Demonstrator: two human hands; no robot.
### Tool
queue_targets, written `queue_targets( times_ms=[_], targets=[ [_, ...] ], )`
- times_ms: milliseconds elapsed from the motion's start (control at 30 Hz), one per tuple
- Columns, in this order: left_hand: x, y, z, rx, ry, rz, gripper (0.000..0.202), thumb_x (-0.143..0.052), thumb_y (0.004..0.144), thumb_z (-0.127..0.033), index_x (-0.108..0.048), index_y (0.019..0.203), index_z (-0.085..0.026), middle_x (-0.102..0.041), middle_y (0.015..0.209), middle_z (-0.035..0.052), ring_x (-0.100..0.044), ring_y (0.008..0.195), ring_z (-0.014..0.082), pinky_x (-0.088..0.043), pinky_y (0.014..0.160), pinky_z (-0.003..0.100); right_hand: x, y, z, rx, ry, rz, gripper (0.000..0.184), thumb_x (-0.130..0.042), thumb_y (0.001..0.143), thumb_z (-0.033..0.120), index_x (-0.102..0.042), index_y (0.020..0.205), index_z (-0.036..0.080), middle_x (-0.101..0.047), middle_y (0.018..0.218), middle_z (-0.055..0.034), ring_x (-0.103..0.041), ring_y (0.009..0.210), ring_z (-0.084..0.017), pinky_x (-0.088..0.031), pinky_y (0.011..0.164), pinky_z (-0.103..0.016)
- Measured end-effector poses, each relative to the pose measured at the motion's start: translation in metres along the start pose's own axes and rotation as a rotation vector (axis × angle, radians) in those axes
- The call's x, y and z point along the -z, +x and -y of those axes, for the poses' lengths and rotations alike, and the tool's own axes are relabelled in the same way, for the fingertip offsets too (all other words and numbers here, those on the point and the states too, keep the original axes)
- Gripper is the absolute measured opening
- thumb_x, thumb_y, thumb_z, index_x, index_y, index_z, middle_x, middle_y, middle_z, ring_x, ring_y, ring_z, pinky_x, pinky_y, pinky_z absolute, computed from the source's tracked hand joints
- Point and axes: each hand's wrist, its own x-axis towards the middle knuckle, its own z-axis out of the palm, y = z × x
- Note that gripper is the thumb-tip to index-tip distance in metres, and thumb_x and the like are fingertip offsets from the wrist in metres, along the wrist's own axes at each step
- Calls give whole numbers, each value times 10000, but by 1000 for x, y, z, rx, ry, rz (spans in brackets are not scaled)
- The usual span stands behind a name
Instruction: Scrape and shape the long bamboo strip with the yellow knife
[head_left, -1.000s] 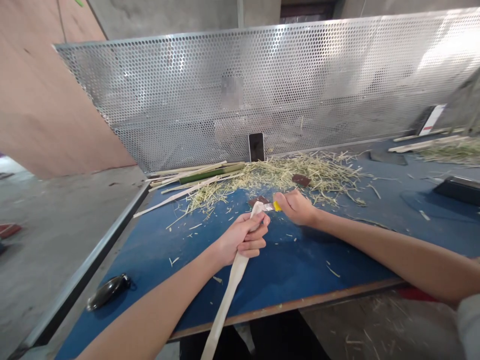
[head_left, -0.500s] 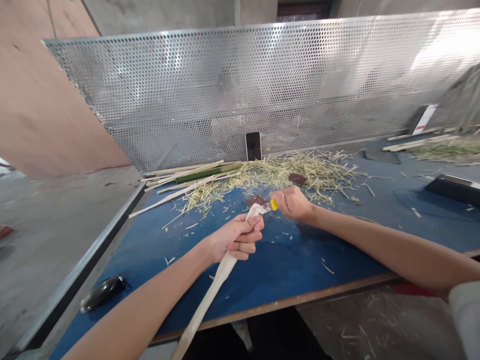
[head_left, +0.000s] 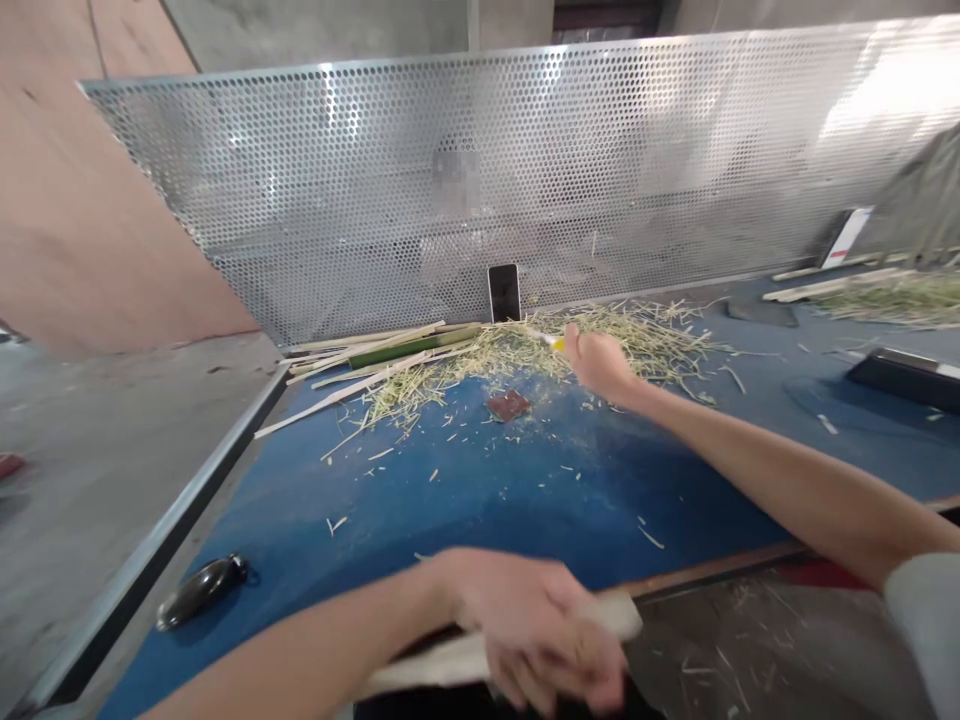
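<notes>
My left hand (head_left: pixel 536 630) is closed round a pale flat bamboo strip (head_left: pixel 450 660) at the near edge of the blue table (head_left: pixel 465 490); the hand is smeared by motion and the strip lies nearly level. My right hand (head_left: pixel 596 362) is stretched far forward over the pile of bamboo shavings (head_left: pixel 555 345), shut on a small knife with a yellow handle (head_left: pixel 551 340). A small brown square pad (head_left: pixel 508 405) lies on the table between the hands.
A phone (head_left: pixel 504 292) leans upright against the perforated metal screen (head_left: pixel 480 180). Green and pale bamboo sticks (head_left: pixel 375 358) lie at the back left. A black oval object (head_left: pixel 201 588) sits near the table's left edge. A dark flat tool (head_left: pixel 904 375) lies at right.
My left hand pulled the strip back from mid-table to the near edge and swung it level. My right hand moved the knife forward over the shavings. The brown pad is now uncovered.
</notes>
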Motion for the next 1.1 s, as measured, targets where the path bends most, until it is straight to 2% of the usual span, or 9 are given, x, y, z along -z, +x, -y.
queue_targets(
  times_ms=[67,167,267,400,567,667,767,933,1100],
  targets=[
    [-13,10,5,-65,75,-63,395,-655,995,-556,-618,812,-207,-303,580,-75,-231,373,69,-187,342,176,5,9,-17,-174,9,-138,771,-1,1111,519,-497,582,260,-515,495,-80,-486,471,-199,-384,573,-356],
    [-11,5,1,-282,11,-221,516,-649,982,-615,-485,709,-209,-261,545,-80,-189,391,62,-139,364,194,5,7,-24,-253,66,-210,729,-102,1119,550,-477,564,262,-578,545,-93,-556,535,-207,-405,632,-353],
    [6,-10,-10,-447,-118,-276,413,-542,1031,-549,-474,788,-222,-302,556,-68,-232,403,79,-197,379,192,-2,-1,-12,-199,38,-147,665,-172,1113,500,-484,578,258,-591,550,-95,-584,564,-224,-381,628,-350],
    [27,-19,-17,-654,-145,-466,346,-492,1047,-457,-447,808,-211,-401,647,-49,-330,414,68,-289,393,192,-10,-7,6,-147,67,-87,618,-225,1104,483,-520,617,245,-614,566,-94,-585,566,-219,-368,613,-341],
    [38,-17,-12,-835,-62,-624,358,-568,1045,-542,-416,946,-232,-598,864,-36,-447,400,50,-458,386,215,-8,-14,18,-143,481,23,700,-205,1109,615,-422,550,254,-499,498,-24,-475,494,-158,-394,599,-319],
    [44,-12,-9,-889,32,-702,355,-622,1031,-511,-361,1026,-269,-683,822,-43,-510,374,92,-560,397,276,-7,-19,25,-132,705,133,717,-234,1096,662,-415,538,250,-436,490,3,-403,472,-139,-371,562,-314],
    [47,-7,-7,-908,71,-689,380,-638,1028,-504,-332,1033,-279,-697,713,-56,-517,344,109,-550,376,260,-6,-22,32,-91,759,197,723,-252,1098,649,-448,535,241,-445,499,2,-405,491,-141,-371,584,-320],
    [39,-4,-6,-919,25,-707,371,-659,1022,-510,-362,1022,-288,-485,487,-140,-347,301,87,-409,310,170,-7,-28,40,-69,736,297,718,-245,1106,626,-460,541,240,-456,493,10,-403,487,-138,-377,606,-328],
    [32,-6,-7,-846,-31,-720,396,-673,1002,-552,-381,995,-285,-388,459,-148,-248,311,79,-309,284,153,-5,-33,47,-11,732,371,716,-233,1107,612,-429,524,245,-439,483,20,-394,478,-131,-383,616,-330]
  ],
)
